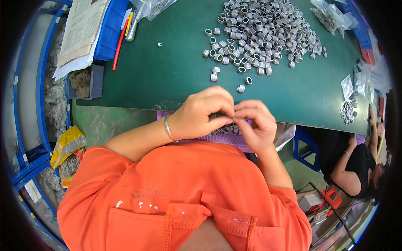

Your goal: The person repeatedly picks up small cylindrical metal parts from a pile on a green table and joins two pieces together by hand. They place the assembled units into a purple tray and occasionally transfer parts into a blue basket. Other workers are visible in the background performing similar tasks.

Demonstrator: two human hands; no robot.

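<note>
My left hand (202,109) and my right hand (257,124) meet at the near edge of the green table, thumbs and fingers pinched together. Whatever sits between the fingertips is too small or too hidden to make out. Below them a purple basket (205,140) shows in part, holding small grey metal pieces. Just beyond the hands, two loose metal rings, one lying on its side (240,88) and one showing its opening (248,80), rest on the table. Farther back spreads a large heap of similar short oval metal rings (268,31).
At the left stand a blue bin (109,33) with papers, a grey box (96,81), a red pen (118,52) and blue shelving (42,79). Plastic bags (331,16) lie at the far right. Another person (347,167) sits at the right, near a blue stool (305,146).
</note>
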